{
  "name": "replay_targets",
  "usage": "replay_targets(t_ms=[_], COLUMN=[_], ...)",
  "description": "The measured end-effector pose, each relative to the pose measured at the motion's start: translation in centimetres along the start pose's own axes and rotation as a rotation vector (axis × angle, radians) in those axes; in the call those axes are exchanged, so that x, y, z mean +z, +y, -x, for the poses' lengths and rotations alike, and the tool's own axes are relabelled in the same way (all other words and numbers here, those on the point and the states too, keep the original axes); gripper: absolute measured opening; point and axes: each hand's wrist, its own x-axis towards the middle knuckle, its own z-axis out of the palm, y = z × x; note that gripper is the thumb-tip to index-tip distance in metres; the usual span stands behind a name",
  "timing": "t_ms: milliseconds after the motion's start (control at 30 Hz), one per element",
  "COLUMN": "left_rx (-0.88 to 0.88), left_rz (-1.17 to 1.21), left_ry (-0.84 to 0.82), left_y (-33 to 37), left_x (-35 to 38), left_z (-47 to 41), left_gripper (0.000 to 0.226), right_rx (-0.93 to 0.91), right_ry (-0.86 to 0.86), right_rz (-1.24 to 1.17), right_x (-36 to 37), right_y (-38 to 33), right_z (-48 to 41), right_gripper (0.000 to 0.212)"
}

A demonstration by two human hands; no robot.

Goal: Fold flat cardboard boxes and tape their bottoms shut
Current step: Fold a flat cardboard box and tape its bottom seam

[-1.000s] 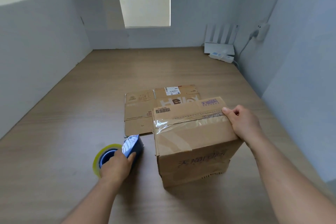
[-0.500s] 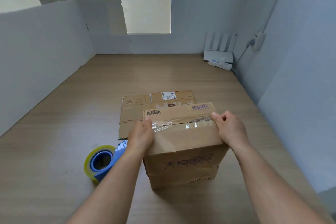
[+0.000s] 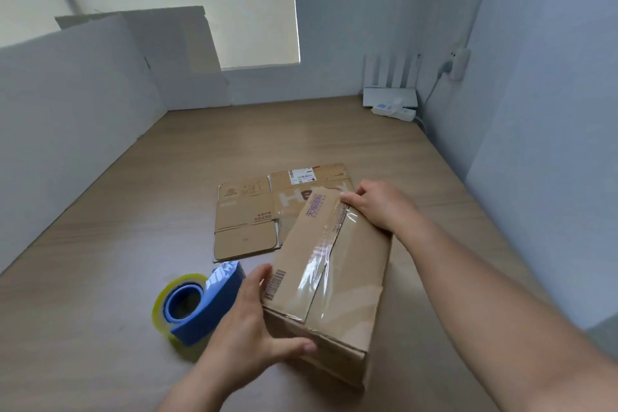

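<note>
**Cardboard box held end to end, taped seam up**

The wooden table (image 3: pixel 100 278) carries everything, walled by pale partitions on the left, far and right sides. The assembled box (image 3: pixel 351 281) sits toward the near edge, right of the middle. Its long axis runs from the near edge toward the far edge, leaning a little right as it goes away. Its taped bottom faces up.

Beyond its far-left corner lies the flat box (image 3: pixel 247 221), unfolded on the table and partly hidden by the assembled one. The blue tape dispenser (image 3: pixel 200 304) with its yellowish roll stands just beside the box's near-left side.

The left hand (image 3: pixel 254 338) clasps the near-left corner, with fingers along the side and thumb across the near face. The right hand (image 3: pixel 381 207) grips the far end, with fingers curled over the top edge. The clear tape strip (image 3: pixel 321 261) follows the seam lengthways between the hands.

The bottom looks sealed. The next move probably turns or sets aside this box. After that, the left hand is nearer both the dispenser and the flat box.
</note>
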Motion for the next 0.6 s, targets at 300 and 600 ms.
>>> replay_targets(t_ms=[300, 600], left_rx=[0.011, -0.087], left_rz=[-0.166, -0.292], left_ry=[0.307, 0.402], left_y=[2.0, 5.2], left_x=[3.7, 5.6], left_z=[1.5, -0.7], left_gripper=[0.128, 0.109], right_rx=[-0.128, -0.368], right_ry=[-0.036, -0.04], right_rz=[0.158, 0.223], right_x=[2.5, 3.2], right_y=[-2.8, 0.0], right_z=[4.0, 12.4], right_gripper=[0.064, 0.053])
